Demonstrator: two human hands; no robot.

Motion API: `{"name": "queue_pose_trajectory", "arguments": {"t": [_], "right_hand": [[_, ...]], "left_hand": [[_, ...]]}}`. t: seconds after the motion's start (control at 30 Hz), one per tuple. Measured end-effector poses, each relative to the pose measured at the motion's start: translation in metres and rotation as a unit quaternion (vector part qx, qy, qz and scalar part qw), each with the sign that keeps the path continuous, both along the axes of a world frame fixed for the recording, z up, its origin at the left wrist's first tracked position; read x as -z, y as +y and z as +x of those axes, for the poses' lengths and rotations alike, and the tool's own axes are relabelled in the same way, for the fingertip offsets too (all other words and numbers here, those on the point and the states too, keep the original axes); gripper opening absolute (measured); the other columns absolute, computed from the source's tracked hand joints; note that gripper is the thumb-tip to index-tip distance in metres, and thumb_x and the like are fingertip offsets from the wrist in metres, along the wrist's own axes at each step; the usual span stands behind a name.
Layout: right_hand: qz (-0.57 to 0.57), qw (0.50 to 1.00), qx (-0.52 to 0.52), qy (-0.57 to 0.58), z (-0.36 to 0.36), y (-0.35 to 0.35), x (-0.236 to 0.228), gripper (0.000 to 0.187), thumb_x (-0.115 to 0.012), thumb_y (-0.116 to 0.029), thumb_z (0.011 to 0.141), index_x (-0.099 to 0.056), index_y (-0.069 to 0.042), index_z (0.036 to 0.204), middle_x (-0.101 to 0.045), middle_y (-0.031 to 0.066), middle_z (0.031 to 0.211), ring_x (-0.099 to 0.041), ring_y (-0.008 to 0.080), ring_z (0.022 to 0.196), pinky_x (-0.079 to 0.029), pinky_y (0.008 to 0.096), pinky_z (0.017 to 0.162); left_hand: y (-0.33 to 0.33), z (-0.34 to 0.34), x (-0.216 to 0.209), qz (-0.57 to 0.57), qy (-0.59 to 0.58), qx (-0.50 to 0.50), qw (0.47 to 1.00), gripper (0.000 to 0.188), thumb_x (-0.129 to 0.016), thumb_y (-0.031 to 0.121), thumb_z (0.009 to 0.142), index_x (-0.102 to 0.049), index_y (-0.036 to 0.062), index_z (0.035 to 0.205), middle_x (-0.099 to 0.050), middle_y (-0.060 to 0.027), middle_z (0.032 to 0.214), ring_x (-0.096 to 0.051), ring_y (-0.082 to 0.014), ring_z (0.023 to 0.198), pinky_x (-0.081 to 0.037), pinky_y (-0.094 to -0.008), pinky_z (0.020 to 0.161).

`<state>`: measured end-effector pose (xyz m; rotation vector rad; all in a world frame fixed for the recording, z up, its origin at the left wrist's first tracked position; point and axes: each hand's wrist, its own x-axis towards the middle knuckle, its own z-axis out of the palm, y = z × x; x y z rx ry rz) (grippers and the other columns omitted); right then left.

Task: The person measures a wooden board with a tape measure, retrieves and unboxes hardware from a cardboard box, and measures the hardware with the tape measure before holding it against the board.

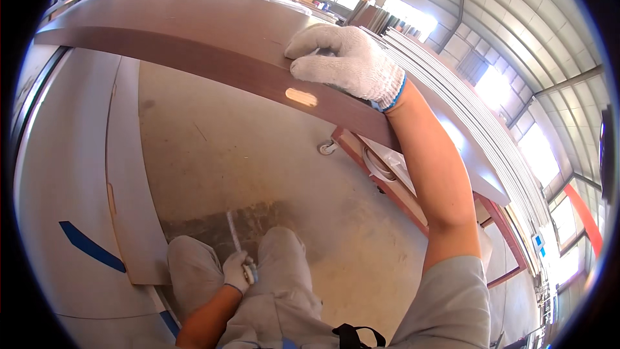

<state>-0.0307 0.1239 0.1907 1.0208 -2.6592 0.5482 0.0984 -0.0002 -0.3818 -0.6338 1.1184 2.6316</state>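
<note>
A long brown panel (174,16) lies across the view ahead of me, with a rounded pale-wood slot (301,97) cut into its near edge. On that edge, just above the slot, rests my right hand (352,61) in a white knitted glove. Its fingers and thumb curl around something dark, mostly hidden by the glove. Low down between my knees, my left hand (239,270), also gloved, is closed around a tool with a long narrow pale blade (233,231). The blade points away from me, over the floor; its handle is mostly covered.
At the left stands a grey panel (132,220) with a blue strip (90,245) beside it. Under the brown panel's right end is a reddish frame (381,174) with a caster (327,148). Stacked light panels (465,110) run along the right.
</note>
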Motion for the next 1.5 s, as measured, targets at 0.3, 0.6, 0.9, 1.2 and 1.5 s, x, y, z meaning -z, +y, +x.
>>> {"name": "queue_pose_trajectory", "arguments": {"t": [0.3, 0.6, 0.9, 1.2, 1.5], "right_hand": [[0.001, 1.000, -0.026, -0.015, 0.000, 0.000, 0.001, 0.033, -0.076, -0.025, 0.091, -0.078, 0.000, 0.111, -0.076, 0.0067, 0.115, -0.070, 0.0169, 0.103, -0.054, 0.0319, 0.095], [-0.011, 0.999, -0.035, 0.012, -0.004, 0.007, 0.000, 0.031, -0.083, -0.031, 0.088, -0.082, -0.005, 0.106, -0.079, 0.0090, 0.108, -0.073, 0.0206, 0.100, -0.057, 0.0344, 0.094], [-0.018, 0.999, -0.035, 0.013, -0.007, 0.008, 0.001, 0.031, -0.083, -0.031, 0.087, -0.082, -0.005, 0.105, -0.079, 0.0090, 0.107, -0.073, 0.0199, 0.099, -0.058, 0.0342, 0.093], [-0.016, 0.999, -0.037, 0.017, -0.005, 0.007, 0.001, 0.030, -0.084, -0.030, 0.087, -0.082, -0.006, 0.104, -0.079, 0.0088, 0.105, -0.073, 0.0195, 0.098, -0.058, 0.0340, 0.092], [-0.020, 0.999, -0.040, 0.021, -0.004, 0.008, 0.000, 0.032, -0.084, -0.031, 0.086, -0.083, -0.004, 0.102, -0.080, 0.0102, 0.104, -0.073, 0.0206, 0.096, -0.058, 0.0338, 0.091]], "left_hand": [[-0.018, -0.019, 0.044, -0.013, -0.021, 0.143, 0.989, 0.014, -0.065, 0.013, 0.101, -0.067, 0.0023, 0.111, -0.071, -0.0126, 0.084, -0.069, -0.0248, 0.071, -0.058, -0.0392, 0.063], [-0.010, -0.022, 0.036, -0.004, -0.014, 0.130, 0.991, 0.013, -0.068, 0.011, 0.101, -0.069, -0.0002, 0.107, -0.072, -0.0133, 0.084, -0.069, -0.0238, 0.071, -0.057, -0.0378, 0.064], [-0.014, -0.022, 0.036, -0.016, -0.008, 0.137, 0.990, 0.014, -0.069, 0.011, 0.100, -0.070, -0.0005, 0.107, -0.073, -0.0127, 0.085, -0.070, -0.0235, 0.074, -0.057, -0.0371, 0.065], [-0.012, -0.019, 0.030, -0.009, -0.024, 0.120, 0.992, 0.015, -0.069, 0.009, 0.098, -0.069, -0.0031, 0.106, -0.071, -0.0131, 0.084, -0.069, -0.0218, 0.072, -0.056, -0.0349, 0.063], [-0.014, -0.017, 0.014, -0.010, -0.024, 0.121, 0.992, 0.018, -0.069, 0.010, 0.099, -0.070, -0.0041, 0.110, -0.072, -0.0138, 0.087, -0.070, -0.0234, 0.076, -0.057, -0.0357, 0.067]]}}
